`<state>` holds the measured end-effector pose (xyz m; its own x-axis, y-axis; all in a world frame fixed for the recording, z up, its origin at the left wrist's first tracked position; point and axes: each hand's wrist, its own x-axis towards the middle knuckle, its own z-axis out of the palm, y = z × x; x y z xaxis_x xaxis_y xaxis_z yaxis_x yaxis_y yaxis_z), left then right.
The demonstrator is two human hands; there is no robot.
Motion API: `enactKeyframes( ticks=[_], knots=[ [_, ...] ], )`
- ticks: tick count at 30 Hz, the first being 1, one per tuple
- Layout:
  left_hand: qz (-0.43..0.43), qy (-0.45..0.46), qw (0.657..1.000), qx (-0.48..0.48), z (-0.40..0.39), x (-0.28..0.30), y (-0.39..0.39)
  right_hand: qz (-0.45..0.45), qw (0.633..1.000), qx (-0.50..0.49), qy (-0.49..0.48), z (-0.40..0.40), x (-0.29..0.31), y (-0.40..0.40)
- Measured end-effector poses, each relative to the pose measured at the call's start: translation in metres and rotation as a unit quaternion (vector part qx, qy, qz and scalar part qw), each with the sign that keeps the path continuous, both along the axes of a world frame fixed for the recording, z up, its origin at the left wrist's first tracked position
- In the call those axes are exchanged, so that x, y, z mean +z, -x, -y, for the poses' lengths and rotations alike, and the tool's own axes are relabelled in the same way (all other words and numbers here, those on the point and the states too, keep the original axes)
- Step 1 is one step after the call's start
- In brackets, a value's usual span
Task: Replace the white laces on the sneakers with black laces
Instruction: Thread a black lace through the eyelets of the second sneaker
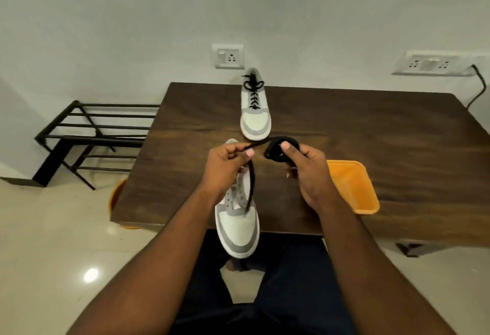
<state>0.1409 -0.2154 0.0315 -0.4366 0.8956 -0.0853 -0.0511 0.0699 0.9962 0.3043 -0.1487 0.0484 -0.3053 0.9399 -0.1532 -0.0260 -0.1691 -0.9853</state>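
While pinching the black lace [252, 181] at frame centre, left hand [225, 167] nearer the unlaced sneaker [237, 218] on the bench [371, 128]; lace hung toward eyelets; right hand [307, 170] grasping the coil [275, 153].

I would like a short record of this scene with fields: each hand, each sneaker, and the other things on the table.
left hand: pinches the free end of the black lace
right hand: holds the coiled rest of the lace
near sneaker: no laces, toe past the table edge
far sneaker: black laces in, tied
orange tray: at the right, contents not visible
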Motion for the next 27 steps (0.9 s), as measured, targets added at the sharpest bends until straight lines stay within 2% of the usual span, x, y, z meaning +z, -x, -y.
enactKeyframes(
  ticks=[2, 4, 6, 8, 10, 11, 13, 14, 15, 17, 19, 20, 21, 23, 24, 27],
  knots=[
    [0.004, -0.005, 0.996, 0.092, 0.014, 0.004, 0.027, -0.025, 0.998, -0.039, 0.034, 0.007, -0.001, 0.015],
    [0.044, -0.015, 0.977, 0.208, 0.029, 0.004, 0.054, 0.011, 0.998, -0.06, 0.03, 0.009, -0.004, 0.026],
    [0.139, -0.047, 0.941, 0.304, 0.04, 0.005, 0.079, 0.082, 0.995, -0.064, -0.008, 0.011, -0.004, 0.031],
    [0.219, -0.07, 0.893, 0.386, 0.046, 0.003, 0.105, 0.081, 0.993, -0.081, -0.009, 0.012, -0.006, 0.033],
    [0.241, -0.072, 0.855, 0.454, 0.056, 0.0, 0.129, 0.11, 0.989, -0.09, -0.04, 0.019, -0.013, 0.037],
    [0.228, -0.067, 0.847, 0.476, 0.055, -0.001, 0.136, 0.181, 0.975, -0.083, -0.1, 0.019, -0.016, 0.035],
    [0.187, -0.043, 0.84, 0.507, 0.058, -0.005, 0.144, 0.351, 0.909, -0.033, -0.223, 0.021, -0.026, 0.034],
    [0.154, -0.019, 0.845, 0.512, 0.059, -0.009, 0.148, 0.394, 0.888, -0.008, -0.235, 0.022, -0.027, 0.034],
    [0.118, 0.003, 0.855, 0.506, 0.058, -0.01, 0.15, 0.401, 0.891, 0.02, -0.21, 0.023, -0.026, 0.034],
    [0.008, 0.088, 0.89, 0.448, 0.055, -0.016, 0.149, 0.324, 0.938, 0.066, -0.106, 0.026, -0.02, 0.036],
    [-0.209, 0.181, 0.911, 0.305, 0.053, -0.015, 0.131, 0.251, 0.963, 0.08, -0.054, 0.03, -0.02, 0.037],
    [-0.283, 0.161, 0.92, 0.217, 0.051, -0.017, 0.116, 0.234, 0.968, 0.08, -0.043, 0.031, -0.02, 0.038],
    [-0.301, 0.119, 0.939, 0.118, 0.049, -0.018, 0.097, 0.213, 0.973, 0.08, -0.033, 0.033, -0.021, 0.04],
    [-0.225, 0.087, 0.969, -0.058, 0.045, -0.027, 0.061, 0.177, 0.981, 0.076, -0.006, 0.038, -0.022, 0.045],
    [-0.194, 0.089, 0.971, -0.107, 0.045, -0.033, 0.047, 0.167, 0.983, 0.074, 0.001, 0.04, -0.021, 0.047],
    [-0.157, 0.076, 0.98, -0.1, 0.046, -0.044, 0.031, 0.153, 0.987, 0.034, 0.016, 0.045, -0.018, 0.048]
  ],
)
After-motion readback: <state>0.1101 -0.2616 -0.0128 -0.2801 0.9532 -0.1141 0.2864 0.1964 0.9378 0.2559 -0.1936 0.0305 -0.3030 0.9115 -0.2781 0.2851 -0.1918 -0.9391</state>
